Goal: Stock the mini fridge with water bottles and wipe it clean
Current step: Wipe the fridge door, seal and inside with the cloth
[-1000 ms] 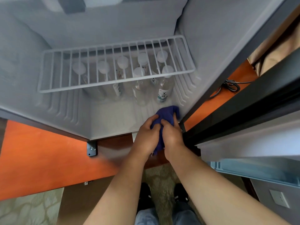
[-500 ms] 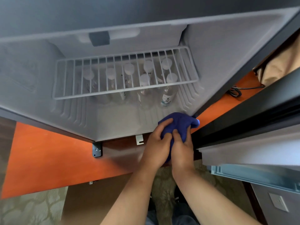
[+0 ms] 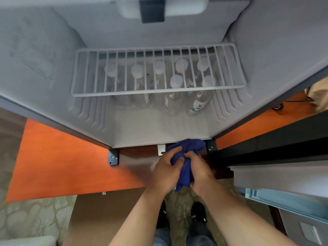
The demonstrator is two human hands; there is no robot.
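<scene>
The mini fridge (image 3: 53, 71) stands open with a white wire shelf (image 3: 158, 91) across its middle. Under the shelf several clear water bottles (image 3: 198, 102) with white caps stand on the fridge floor, toward the back and right. A bunched dark blue cloth (image 3: 188, 148) is held just in front of the fridge's lower front edge, near the right corner. My left hand (image 3: 165, 173) grips the cloth from the left and my right hand (image 3: 200, 171) grips it from the right, the two hands close together.
The open fridge door (image 3: 276, 176) stands at the right, with a dark cabinet panel (image 3: 266, 146) above it. The fridge sits on an orange wooden base (image 3: 58, 160). A black cable (image 3: 282, 105) lies at the right. Patterned carpet (image 3: 32, 215) and my shoes are below.
Both hands with the cloth have drawn back from the fridge floor's front right corner to just outside the lower edge. The view has shifted, showing more of the fridge interior.
</scene>
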